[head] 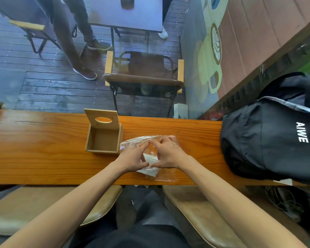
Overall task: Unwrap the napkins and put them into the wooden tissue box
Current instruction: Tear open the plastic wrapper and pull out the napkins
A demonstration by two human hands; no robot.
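A wooden tissue box (102, 140) stands open and empty on the long wooden counter (43, 149), its lid (102, 119) with an oval slot tilted up at the back. Just right of it lies a clear plastic wrapper (138, 140) holding white napkins (149, 167). My left hand (132, 158) and my right hand (168, 154) both pinch the wrapper's top, fingertips nearly touching above the napkins. The napkins are partly hidden under my hands.
A black backpack (268, 140) lies on the counter's right end. Beyond the glass are a folding chair (143, 76), a table (125, 13) and a person's legs (70, 42). Two padded seats (195, 212) sit below the counter's near edge.
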